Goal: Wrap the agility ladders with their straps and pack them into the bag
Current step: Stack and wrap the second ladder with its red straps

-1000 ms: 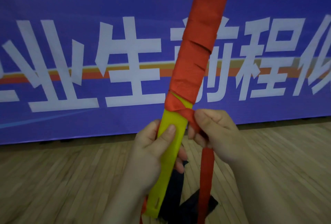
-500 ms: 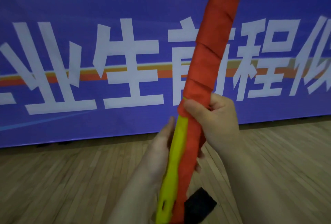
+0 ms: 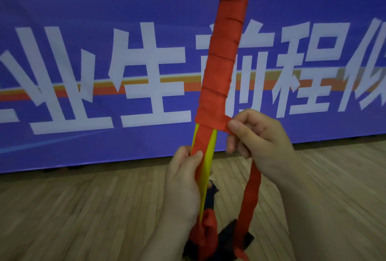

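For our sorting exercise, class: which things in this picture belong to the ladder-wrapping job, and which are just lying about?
Part of the job:
yellow ladder bundle
red strap wound round it
left hand, gripping the bundle
right hand, pinching the strap
dark fabric on the floor, possibly the bag

Just there:
blue banner
wooden floor

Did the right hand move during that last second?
Yes: the right hand rose slightly against the banner's lower edge, now pinching the red strap right of the ladder bundle.
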Demonstrator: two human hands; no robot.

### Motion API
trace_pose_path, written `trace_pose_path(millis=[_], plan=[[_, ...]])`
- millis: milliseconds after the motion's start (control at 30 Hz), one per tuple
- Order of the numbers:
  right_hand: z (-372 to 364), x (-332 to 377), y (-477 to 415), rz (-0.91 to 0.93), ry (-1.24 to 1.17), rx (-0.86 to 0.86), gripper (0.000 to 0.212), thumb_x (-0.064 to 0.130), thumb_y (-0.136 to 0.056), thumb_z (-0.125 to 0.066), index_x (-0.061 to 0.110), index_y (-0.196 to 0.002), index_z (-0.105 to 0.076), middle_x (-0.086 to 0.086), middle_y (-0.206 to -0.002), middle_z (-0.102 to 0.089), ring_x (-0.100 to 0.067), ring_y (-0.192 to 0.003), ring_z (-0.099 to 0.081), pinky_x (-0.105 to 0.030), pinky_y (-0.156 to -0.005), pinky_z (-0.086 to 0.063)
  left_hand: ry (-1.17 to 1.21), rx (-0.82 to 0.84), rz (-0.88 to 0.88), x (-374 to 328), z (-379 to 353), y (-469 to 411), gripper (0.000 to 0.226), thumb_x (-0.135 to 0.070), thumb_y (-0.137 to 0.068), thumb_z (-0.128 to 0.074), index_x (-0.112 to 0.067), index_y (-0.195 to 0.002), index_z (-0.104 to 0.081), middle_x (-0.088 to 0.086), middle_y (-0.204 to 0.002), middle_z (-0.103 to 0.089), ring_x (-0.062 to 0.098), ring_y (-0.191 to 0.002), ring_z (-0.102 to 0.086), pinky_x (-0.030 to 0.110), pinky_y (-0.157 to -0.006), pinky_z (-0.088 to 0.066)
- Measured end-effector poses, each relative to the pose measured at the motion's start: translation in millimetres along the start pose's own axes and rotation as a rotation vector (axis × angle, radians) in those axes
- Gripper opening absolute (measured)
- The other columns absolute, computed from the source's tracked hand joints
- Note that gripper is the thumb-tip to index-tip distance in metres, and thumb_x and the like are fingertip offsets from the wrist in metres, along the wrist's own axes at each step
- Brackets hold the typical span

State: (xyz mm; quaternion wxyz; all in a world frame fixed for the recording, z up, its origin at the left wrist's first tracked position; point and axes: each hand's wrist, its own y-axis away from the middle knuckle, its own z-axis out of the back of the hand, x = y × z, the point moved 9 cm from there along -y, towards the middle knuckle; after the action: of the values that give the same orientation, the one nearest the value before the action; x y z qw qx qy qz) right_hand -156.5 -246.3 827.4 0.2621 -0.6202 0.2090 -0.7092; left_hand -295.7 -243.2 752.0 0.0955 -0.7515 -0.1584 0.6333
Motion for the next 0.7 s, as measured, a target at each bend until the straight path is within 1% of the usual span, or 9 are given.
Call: trace_pose_path(millis=[67, 167, 233, 300, 367, 500, 600, 633, 700], plan=[[-6, -4, -2, -0.041, -0.050, 0.049, 0.023, 0.032, -0.081, -0.054, 0.010, -0.074, -0.054, -0.005, -0.049, -0.060, -0.008, -0.036, -0.039, -0.017, -0.039, -0.033, 0.151, 0.101, 0.074, 5, -7, 1, 0.018, -0.019, -0.085, -0.056, -0.008, -0.070, -0.051, 0.000, -0.049, -0.043, 0.012, -0.040, -0.043, 0.020, -0.038, -0.038], [-16, -9, -6, -0.059, -0.170, 0.139, 0.023, 0.029, -0.082, -0.069, 0.016, -0.072, -0.053, 0.001, -0.038, -0.046, -0.006, -0.031, -0.032, -0.015, -0.036, -0.027, 0.436, 0.407, 0.228, 10, -34, 8, 0.030, -0.036, -0.065, -0.054, -0.007, -0.066, -0.056, 0.003, -0.046, -0.037, 0.010, -0.030, -0.030, 0.019, -0.032, -0.025], [-17, -10, -10, -0.080, -0.201, 0.179, 0.017, 0.031, -0.075, -0.068, 0.019, -0.073, -0.056, 0.005, -0.038, -0.040, -0.005, -0.033, -0.029, -0.015, -0.038, -0.026, 0.508, 0.569, 0.276, 9, -42, 11, 0.034, -0.040, -0.066, -0.050, -0.007, -0.064, -0.057, 0.001, -0.044, -0.034, 0.008, -0.029, -0.028, 0.017, -0.033, -0.022], [-20, -15, -11, -0.135, -0.107, 0.222, 0.020, 0.031, -0.075, -0.069, 0.018, -0.086, -0.059, 0.004, -0.044, -0.038, -0.006, -0.038, -0.030, -0.019, -0.041, -0.026, 0.557, 0.676, 0.309, 7, -44, 13, 0.034, -0.039, -0.070, -0.049, -0.006, -0.067, -0.056, -0.001, -0.045, -0.034, 0.007, -0.030, -0.030, 0.015, -0.034, -0.026], [-25, -16, -11, -0.128, -0.158, 0.210, 0.020, 0.025, -0.079, -0.063, 0.017, -0.096, -0.058, 0.003, -0.048, -0.037, -0.006, -0.040, -0.030, -0.019, -0.041, -0.026, 0.608, 0.752, 0.312, 2, -47, 14, 0.034, -0.039, -0.075, -0.050, -0.006, -0.071, -0.056, -0.001, -0.047, -0.037, 0.006, -0.031, -0.032, 0.014, -0.036, -0.029], [-19, -20, -3, -0.040, -0.317, 0.045, 0.003, 0.017, -0.084, -0.052, 0.014, -0.085, -0.050, 0.003, -0.045, -0.049, -0.005, -0.036, -0.035, -0.015, -0.037, -0.028, 0.529, 0.624, 0.229, -1, -34, 0, 0.046, -0.051, -0.062, -0.070, -0.006, -0.071, -0.061, 0.000, -0.046, -0.036, 0.007, -0.030, -0.030, 0.016, -0.034, -0.025], [-18, -23, 4, -0.012, -0.254, 0.104, 0.017, 0.030, -0.087, -0.053, 0.021, -0.072, -0.056, 0.000, -0.062, -0.063, -0.008, -0.040, -0.044, -0.017, -0.040, -0.033, 0.430, 0.507, 0.226, 2, -22, -8, 0.064, -0.065, -0.051, -0.076, -0.008, -0.069, -0.056, 0.000, -0.046, -0.034, 0.007, -0.029, -0.027, 0.020, -0.036, -0.016], [-17, -23, 4, -0.012, -0.215, 0.117, 0.020, 0.036, -0.084, -0.053, 0.025, -0.069, -0.059, 0.003, -0.065, -0.063, -0.008, -0.045, -0.050, -0.019, -0.044, -0.037, 0.385, 0.491, 0.218, 3, -20, -8, 0.063, -0.061, -0.048, -0.081, -0.009, -0.070, -0.052, -0.001, -0.046, -0.032, 0.006, -0.030, -0.026, 0.020, -0.036, -0.015], [-17, -23, 0, -0.005, -0.161, 0.142, 0.019, 0.034, -0.082, -0.057, 0.027, -0.065, -0.062, 0.007, -0.068, -0.060, -0.006, -0.058, -0.054, -0.018, -0.053, -0.042, 0.386, 0.514, 0.233, 7, -22, -3, 0.049, -0.036, -0.051, -0.085, -0.012, -0.068, -0.046, -0.003, -0.046, -0.028, 0.005, -0.030, -0.025, 0.016, -0.036, -0.015]])
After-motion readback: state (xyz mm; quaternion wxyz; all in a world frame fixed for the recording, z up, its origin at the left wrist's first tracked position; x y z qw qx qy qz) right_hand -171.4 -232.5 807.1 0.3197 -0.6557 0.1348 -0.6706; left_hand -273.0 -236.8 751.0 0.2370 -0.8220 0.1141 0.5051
